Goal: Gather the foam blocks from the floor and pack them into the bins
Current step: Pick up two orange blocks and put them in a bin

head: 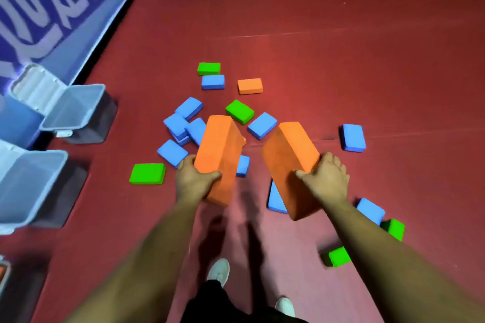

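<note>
1. Head view, my hands: my left hand [195, 181] is closed round the near end of the left orange block [220, 152], with the thumb across its face and the fingers round the outer side. My right hand [325, 178] grips the right orange block [291, 160] the same way. Both blocks are up off the red floor [367, 60], side by side but apart, tilted and pointing away from me.

2. Handling: I judge these light, since one hand carries each. The foam looks matte and grippy, slightly squashy and not fragile, so a drop would do no harm. Pinching across the narrow width works; a hold nearer the middle would likely stop the far end swinging.

3. Left to gather: smaller blocks lie scattered under my arms.
   - a blue cluster [183, 123]
   - a green block [148, 173] nearest the bins
   - a small orange block [250, 86] farther off
   - more blue and green ones by my right forearm

4. Bins: two grey-blue bins stand at my left, beside a blue banner [52, 8], lids hinged open. In the far bin [76, 107] and the near bin [34, 183], the inside I can see shows bare wall and no blocks. Their bottoms are partly hidden.
</note>
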Available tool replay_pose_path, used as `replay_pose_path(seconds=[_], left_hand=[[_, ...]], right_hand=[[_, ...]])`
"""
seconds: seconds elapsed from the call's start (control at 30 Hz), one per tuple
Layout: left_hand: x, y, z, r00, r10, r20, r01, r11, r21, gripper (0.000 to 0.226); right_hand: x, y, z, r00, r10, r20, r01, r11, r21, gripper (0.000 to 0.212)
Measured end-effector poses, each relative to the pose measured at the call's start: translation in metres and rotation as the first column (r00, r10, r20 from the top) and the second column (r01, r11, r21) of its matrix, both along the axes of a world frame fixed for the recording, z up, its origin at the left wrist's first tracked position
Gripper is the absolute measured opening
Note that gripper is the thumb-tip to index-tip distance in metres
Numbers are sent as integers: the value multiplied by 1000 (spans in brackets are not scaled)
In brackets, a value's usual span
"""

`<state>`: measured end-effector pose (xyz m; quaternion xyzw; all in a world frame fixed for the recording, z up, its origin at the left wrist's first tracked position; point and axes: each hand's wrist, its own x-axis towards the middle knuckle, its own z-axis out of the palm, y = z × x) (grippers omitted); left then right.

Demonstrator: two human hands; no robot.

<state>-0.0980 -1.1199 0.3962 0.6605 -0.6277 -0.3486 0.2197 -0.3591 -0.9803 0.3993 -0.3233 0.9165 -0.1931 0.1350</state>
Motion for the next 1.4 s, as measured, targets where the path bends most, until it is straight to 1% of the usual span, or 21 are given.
replay_pose_path(seconds=[0.17,0.3,0.4,0.6,0.67,0.77,0.8,0.87,0.9,1.03,1.17,1.3,1.4], left_hand=[[63,45,1,982,186,33,-186,983,-8,74],[134,73,7,930,363,58,-362,932,-26,76],[193,95,12,867,496,53,-495,868,-33,78],[323,135,15,711,703,17,-703,711,-11,84],[371,144,16,671,741,15,-741,671,-15,84],[445,155,19,610,792,-12,-792,609,-32,92],[468,159,21,589,808,-18,-808,588,-38,91],[515,168,23,541,841,-28,-841,540,-42,79],[537,172,24,518,855,-33,-855,517,-41,76],[616,181,23,448,893,-48,-894,447,-30,89],[671,177,14,413,910,-33,-910,414,1,77],[709,152,-2,391,921,-3,-920,390,37,76],[729,115,-11,381,924,16,-922,379,75,74]], right_hand=[[36,-17,1,976,217,15,-217,976,26,73],[94,-45,5,917,398,9,-398,917,22,75],[151,-68,8,856,518,-6,-517,855,26,79],[287,-103,26,707,707,-31,-707,707,8,76],[339,-114,33,659,750,-56,-752,660,-2,76],[419,-126,40,595,800,-72,-803,595,-18,77],[446,-129,42,574,815,-73,-818,575,-18,77],[500,-134,45,530,845,-78,-848,530,-17,77],[527,-136,46,512,855,-79,-859,512,-19,77],[618,-144,48,450,891,-53,-893,449,-34,76],[689,-160,46,402,913,-67,-916,402,-14,78],[742,-195,34,365,929,-69,-930,366,8,77],[769,-235,20,348,936,-47,-936,350,30,75]])
